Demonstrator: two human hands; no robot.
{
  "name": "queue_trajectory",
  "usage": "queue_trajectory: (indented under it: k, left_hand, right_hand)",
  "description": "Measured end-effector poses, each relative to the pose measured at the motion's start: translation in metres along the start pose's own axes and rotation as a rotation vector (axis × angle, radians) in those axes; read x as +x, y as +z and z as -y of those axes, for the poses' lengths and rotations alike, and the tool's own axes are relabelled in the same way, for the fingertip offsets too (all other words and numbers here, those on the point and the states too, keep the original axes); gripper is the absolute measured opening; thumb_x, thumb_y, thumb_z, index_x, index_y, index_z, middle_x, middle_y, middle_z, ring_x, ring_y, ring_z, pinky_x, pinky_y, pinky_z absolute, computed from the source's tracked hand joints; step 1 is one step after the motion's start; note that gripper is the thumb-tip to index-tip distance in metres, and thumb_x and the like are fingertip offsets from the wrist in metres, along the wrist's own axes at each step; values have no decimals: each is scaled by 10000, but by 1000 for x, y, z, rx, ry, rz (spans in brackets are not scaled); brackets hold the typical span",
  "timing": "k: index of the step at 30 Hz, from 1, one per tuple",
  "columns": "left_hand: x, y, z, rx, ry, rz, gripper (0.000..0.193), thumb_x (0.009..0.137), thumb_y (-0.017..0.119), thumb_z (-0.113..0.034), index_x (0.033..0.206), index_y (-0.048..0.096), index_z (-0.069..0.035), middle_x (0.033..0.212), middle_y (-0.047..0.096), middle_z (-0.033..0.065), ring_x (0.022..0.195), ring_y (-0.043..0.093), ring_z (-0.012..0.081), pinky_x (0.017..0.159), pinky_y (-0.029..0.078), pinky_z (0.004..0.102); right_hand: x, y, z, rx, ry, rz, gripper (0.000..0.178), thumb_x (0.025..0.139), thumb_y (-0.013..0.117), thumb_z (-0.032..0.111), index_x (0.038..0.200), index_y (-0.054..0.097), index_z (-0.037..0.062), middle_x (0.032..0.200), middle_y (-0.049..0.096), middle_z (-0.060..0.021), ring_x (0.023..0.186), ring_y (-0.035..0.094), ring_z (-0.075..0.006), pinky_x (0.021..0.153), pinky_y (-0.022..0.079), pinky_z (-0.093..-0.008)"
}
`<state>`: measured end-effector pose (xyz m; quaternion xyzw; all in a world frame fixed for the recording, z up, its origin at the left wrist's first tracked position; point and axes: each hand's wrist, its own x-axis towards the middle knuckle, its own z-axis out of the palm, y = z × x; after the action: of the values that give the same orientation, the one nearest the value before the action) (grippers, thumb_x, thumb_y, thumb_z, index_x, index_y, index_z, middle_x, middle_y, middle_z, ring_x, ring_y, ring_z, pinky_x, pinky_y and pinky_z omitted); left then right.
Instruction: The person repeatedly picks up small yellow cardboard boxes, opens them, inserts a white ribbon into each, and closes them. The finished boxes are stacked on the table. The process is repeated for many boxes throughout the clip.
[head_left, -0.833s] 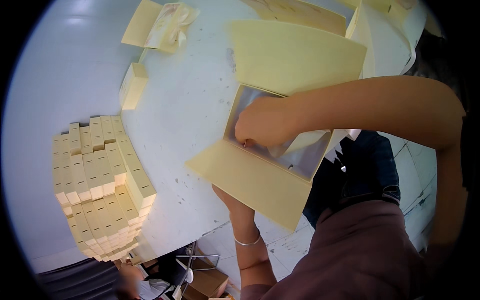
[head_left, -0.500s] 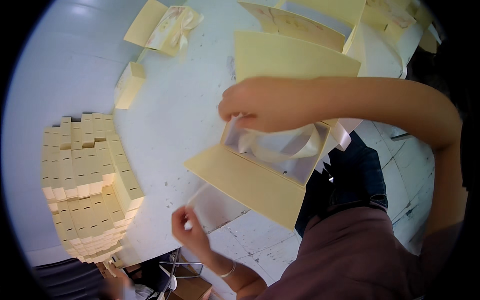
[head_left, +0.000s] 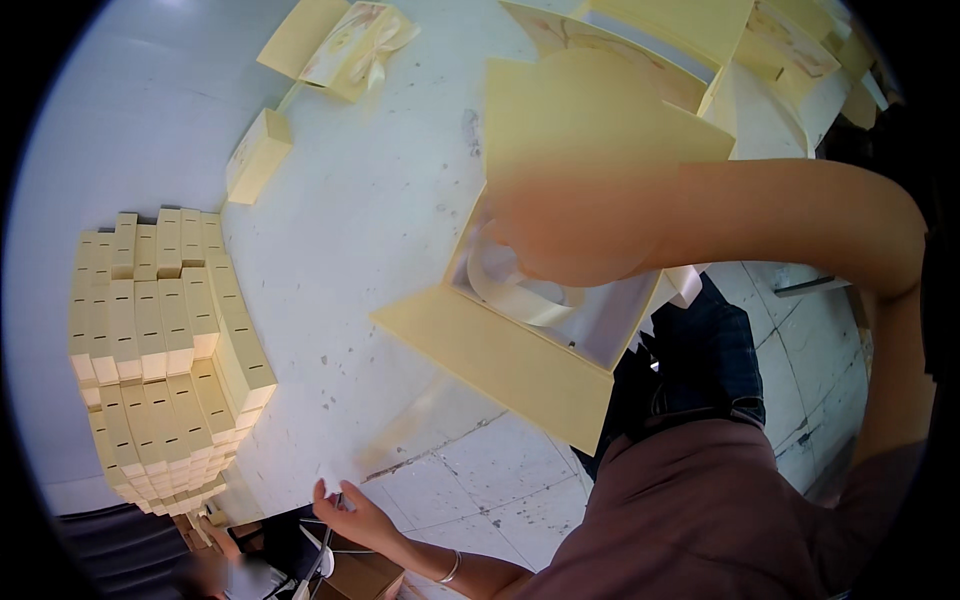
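Note:
A cream gift box (head_left: 500,350) stands with its flaps spread, at the table's near edge. Inside its pale grey interior lies a loop of cream satin ribbon (head_left: 540,308). My right hand (head_left: 575,215) reaches over the box from the right, above the ribbon. Motion blur smears its fingers, so whether they grip the ribbon is unclear. My left hand (head_left: 350,515), bracelet at the wrist, is beyond the table edge at the lower left, thumb and fingers apart. Between it and the box a pale, blurred strip (head_left: 405,420) shows in the air.
Stacked cream boxes (head_left: 160,350) fill the table's left side. A ribbon-tied box (head_left: 350,50) and a small cream box (head_left: 260,155) stand at the far left. More open boxes (head_left: 630,55) crowd the far right. Another person's arm (head_left: 220,540) shows at the lower left.
My left hand has moved down and left, its fingers coming apart from a pinch. My right hand has shifted right and down over the box, and the ribbon loop sits lower inside.

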<state>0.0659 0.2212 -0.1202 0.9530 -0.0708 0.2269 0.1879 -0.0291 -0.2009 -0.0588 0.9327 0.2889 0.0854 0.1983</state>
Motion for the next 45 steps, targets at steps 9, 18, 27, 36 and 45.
queue_trajectory:
  k: [9, 18, 27, 36, 45]
  left_hand:
    - [-41, -4, -178, -962, 247, 267, 696, 766, 588, -427, 1203, 368, 69, 730, 449, 39, 647, 412, 128, 682, 365, 299]
    - [-35, 25, -249, -876, 529, 652, 266, 779, 630, -202, 919, 499, -18, 712, 548, 63, 553, 499, 121, 526, 397, 224]
    - [-27, 25, -227, -1263, -2, 746, 208, 792, 512, 51, 960, 431, -43, 898, 510, 48, 752, 491, 84, 668, 388, 185]
    - [-37, 34, -210, -1216, -54, 681, 220, 759, 464, 29, 963, 426, -43, 1000, 503, 110, 899, 460, 148, 826, 363, 254]
    - [-41, 37, -222, -1150, -54, 557, 410, 703, 495, -107, 1100, 420, -39, 1058, 489, 155, 900, 490, 212, 769, 422, 301]
  right_hand:
    - [10, -5, 14, -156, -59, 597, 168, 722, 610, 252, 861, 667, 176, 872, 616, 16, 914, 526, -185, 942, 244, -373]
    - [1, 37, -32, -245, -235, 445, 88, 737, 601, 189, 776, 674, 159, 846, 613, 11, 874, 522, -163, 745, 349, -286]
    - [1, -5, -27, 1882, 426, 132, 90, 718, 544, 74, 685, 592, 5, 621, 574, -121, 569, 496, -222, 551, 394, -316]
    - [-24, 18, 39, 938, 303, 197, 88, 654, 556, 2, 701, 624, -27, 676, 605, -196, 638, 624, -311, 555, 492, -393]
    - [-18, 10, 30, 928, 242, 277, 147, 625, 605, 28, 764, 642, 2, 756, 626, -181, 685, 636, -294, 586, 507, -367]
